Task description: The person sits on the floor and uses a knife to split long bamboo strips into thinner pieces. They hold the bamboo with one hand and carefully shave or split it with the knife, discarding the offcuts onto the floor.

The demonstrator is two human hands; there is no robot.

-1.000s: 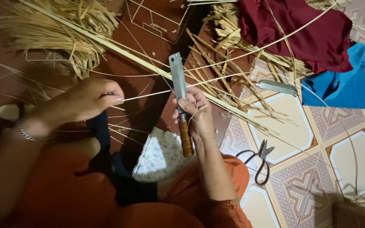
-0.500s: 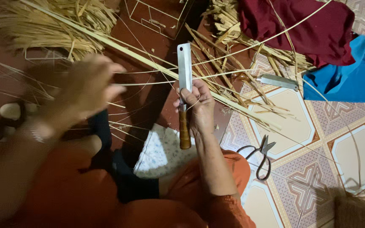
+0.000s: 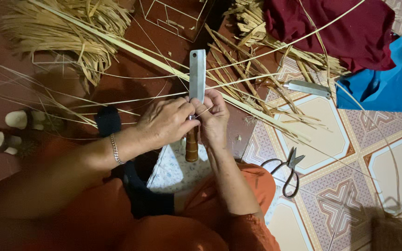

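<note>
My right hand [image 3: 214,118] grips a knife [image 3: 196,76] upright, its flat steel blade pointing away from me and its brown wooden handle [image 3: 191,145] sticking out below the fist. My left hand [image 3: 166,123] presses against the right one at the base of the blade, pinching a thin pale straw strip [image 3: 131,100] that runs off to the left. A metal bracelet [image 3: 114,148] sits on my left wrist. Both hands hover over my lap, above a pale patterned cloth [image 3: 170,169].
Bundles of dry straw [image 3: 56,32] and split strips [image 3: 257,88] cover the floor ahead. A second knife [image 3: 309,87] lies at the right by blue [image 3: 387,88] and dark red [image 3: 340,28] cloth. Black scissors [image 3: 288,172] rest on the patterned tiles. Toes [image 3: 5,130] show at the left.
My left hand has swung in from the left and closed against my right hand at the blade's base. The knife has stayed upright in my right hand.
</note>
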